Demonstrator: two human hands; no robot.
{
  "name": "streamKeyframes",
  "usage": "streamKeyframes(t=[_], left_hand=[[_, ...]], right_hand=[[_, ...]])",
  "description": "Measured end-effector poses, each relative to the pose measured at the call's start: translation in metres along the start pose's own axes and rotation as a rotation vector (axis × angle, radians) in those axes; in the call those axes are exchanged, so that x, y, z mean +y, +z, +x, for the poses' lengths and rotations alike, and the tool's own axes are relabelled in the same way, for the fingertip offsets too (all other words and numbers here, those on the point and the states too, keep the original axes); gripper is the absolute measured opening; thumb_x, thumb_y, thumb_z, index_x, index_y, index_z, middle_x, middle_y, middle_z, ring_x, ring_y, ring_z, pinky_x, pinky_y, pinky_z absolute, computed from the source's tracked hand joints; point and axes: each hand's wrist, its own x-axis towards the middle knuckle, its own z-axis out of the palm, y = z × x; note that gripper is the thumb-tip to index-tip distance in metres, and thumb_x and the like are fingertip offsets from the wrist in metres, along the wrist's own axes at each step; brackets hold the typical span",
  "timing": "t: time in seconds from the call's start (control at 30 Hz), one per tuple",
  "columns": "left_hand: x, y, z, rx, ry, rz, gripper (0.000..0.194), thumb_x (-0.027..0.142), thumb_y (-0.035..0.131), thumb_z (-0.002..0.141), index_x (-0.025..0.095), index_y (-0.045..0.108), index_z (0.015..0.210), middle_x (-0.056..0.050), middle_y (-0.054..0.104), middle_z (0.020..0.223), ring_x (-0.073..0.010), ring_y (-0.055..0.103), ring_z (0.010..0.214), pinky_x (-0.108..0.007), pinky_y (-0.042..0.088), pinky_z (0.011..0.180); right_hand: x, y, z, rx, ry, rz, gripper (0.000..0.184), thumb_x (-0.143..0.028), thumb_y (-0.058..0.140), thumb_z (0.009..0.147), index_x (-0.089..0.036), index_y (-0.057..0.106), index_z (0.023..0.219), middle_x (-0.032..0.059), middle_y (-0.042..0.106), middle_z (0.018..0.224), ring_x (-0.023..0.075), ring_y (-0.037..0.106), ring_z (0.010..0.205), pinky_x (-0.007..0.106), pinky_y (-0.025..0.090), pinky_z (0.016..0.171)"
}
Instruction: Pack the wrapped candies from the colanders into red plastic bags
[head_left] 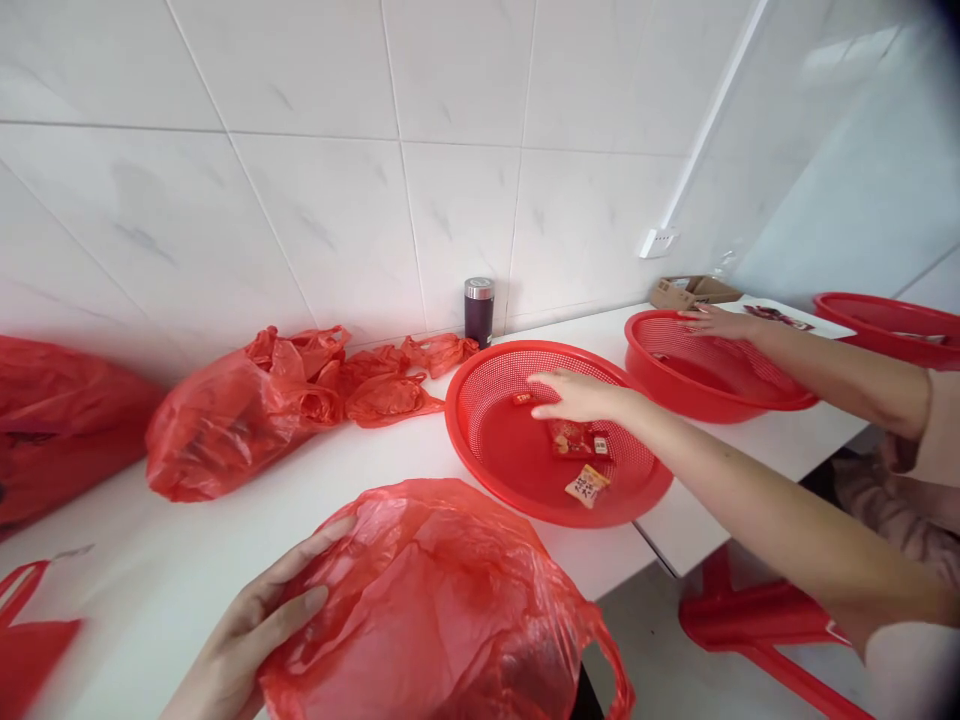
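Observation:
My left hand grips the side of a red plastic bag, fingers behind the film and thumb in front. The bag's mouth is spread wide, with a handle loop hanging at its right. My right hand is over the near red plastic basket, fingers apart, with nothing visible in them. Inside the basket lie a red snack packet, a smaller red packet, a cream-and-yellow packet and a tiny red packet by the far wall.
A co-worker's hand reaches over a second red basket. Filled red bags lie at left along the wall. A dark tumbler stands behind the near basket. Further right are a cardboard box and a red stool.

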Motion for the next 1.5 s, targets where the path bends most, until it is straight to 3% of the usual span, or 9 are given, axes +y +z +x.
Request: streamKeyframes(t=[0.13, 0.23, 0.37, 0.5, 0.63, 0.77, 1.0, 1.23, 1.5], left_hand=[[-0.003, -0.002, -0.004, 0.043, -0.018, 0.027, 0.050, 0.041, 0.082, 0.061, 0.030, 0.073, 0.109, -0.001, 0.065, 0.129, -0.0357, 0.057, 0.120, -0.030, 0.060, 0.080], [-0.005, -0.001, -0.005, 0.059, -0.016, 0.029, 0.049, 0.041, 0.082, 0.062, 0.028, 0.073, 0.109, -0.001, 0.066, 0.128, -0.0357, 0.056, 0.122, -0.032, 0.059, 0.083], [-0.009, 0.002, -0.001, 0.039, 0.005, 0.037, 0.048, 0.041, 0.080, 0.065, 0.028, 0.072, 0.111, 0.000, 0.063, 0.132, -0.0332, 0.053, 0.125, -0.027, 0.058, 0.082], [-0.009, 0.005, 0.001, 0.030, 0.017, -0.039, 0.054, 0.038, 0.080, 0.067, 0.031, 0.067, 0.119, 0.003, 0.061, 0.135, -0.0306, 0.049, 0.130, -0.023, 0.057, 0.082], [-0.006, 0.009, -0.004, 0.060, 0.010, -0.078, 0.058, 0.037, 0.078, 0.069, 0.033, 0.064, 0.124, 0.004, 0.062, 0.134, -0.0293, 0.052, 0.127, -0.023, 0.058, 0.081], [-0.004, 0.011, -0.009, 0.095, 0.018, -0.091, 0.058, 0.036, 0.079, 0.067, 0.031, 0.064, 0.123, 0.004, 0.061, 0.134, -0.0284, 0.048, 0.131, -0.019, 0.058, 0.079], [-0.011, 0.010, -0.009, 0.057, 0.032, -0.062, 0.059, 0.037, 0.079, 0.067, 0.030, 0.064, 0.124, 0.000, 0.060, 0.136, -0.0300, 0.051, 0.128, -0.023, 0.058, 0.083], [-0.013, 0.011, -0.010, 0.065, 0.038, -0.077, 0.065, 0.036, 0.079, 0.068, 0.030, 0.060, 0.130, -0.001, 0.058, 0.139, -0.0312, 0.049, 0.130, -0.024, 0.058, 0.083], [-0.012, 0.016, -0.006, -0.019, 0.081, -0.037, 0.063, 0.037, 0.076, 0.072, 0.033, 0.058, 0.132, -0.001, 0.051, 0.145, -0.0301, 0.047, 0.131, -0.025, 0.054, 0.090]], right_hand=[[0.021, 0.022, -0.002, -0.483, 0.167, -0.176, 0.122, -0.059, 0.084, 0.051, -0.031, 0.022, 0.153, 0.0200, 0.018, 0.155, 0.0447, 0.032, 0.135, 0.056, 0.037, 0.101], [0.021, 0.046, -0.021, -0.508, 0.154, -0.237, 0.133, -0.049, 0.088, 0.046, -0.033, 0.013, 0.154, 0.0202, 0.010, 0.156, 0.0450, 0.029, 0.136, 0.052, 0.042, 0.095], [0.030, 0.058, -0.030, -0.350, 0.171, -0.196, 0.100, -0.031, 0.083, 0.056, -0.029, 0.037, 0.144, 0.0188, 0.037, 0.137, 0.0345, 0.059, 0.104, 0.038, 0.051, 0.073], [0.052, 0.053, -0.018, -0.336, 0.211, -0.127, 0.060, -0.014, 0.072, 0.065, -0.023, 0.052, 0.121, 0.0123, 0.053, 0.114, 0.0176, 0.062, 0.069, 0.025, 0.043, 0.054], [0.066, 0.042, -0.008, -0.301, 0.198, -0.130, 0.042, -0.011, 0.065, 0.069, -0.020, 0.055, 0.109, 0.0073, 0.059, 0.097, 0.0163, 0.059, 0.070, 0.022, 0.038, 0.055], [0.069, 0.028, -0.006, -0.267, 0.178, -0.149, 0.036, -0.023, 0.064, 0.077, -0.021, 0.056, 0.111, 0.0100, 0.055, 0.108, 0.0194, 0.059, 0.083, 0.025, 0.039, 0.063], [0.064, 0.040, -0.017, -0.444, 0.106, -0.210, 0.119, -0.039, 0.087, 0.046, -0.031, 0.027, 0.149, 0.0151, 0.029, 0.145, 0.0379, 0.039, 0.127, 0.037, 0.042, 0.089], [0.080, 0.048, -0.022, -0.409, 0.240, -0.102, 0.062, -0.022, 0.079, 0.053, -0.023, 0.056, 0.111, 0.0099, 0.053, 0.110, 0.0213, 0.060, 0.071, 0.028, 0.042, 0.056], [0.094, 0.032, -0.026, -0.333, 0.372, 0.154, 0.036, -0.012, 0.061, 0.070, -0.019, 0.046, 0.102, 0.0018, 0.056, 0.072, 0.0138, 0.053, 0.049, 0.023, 0.036, 0.043]])
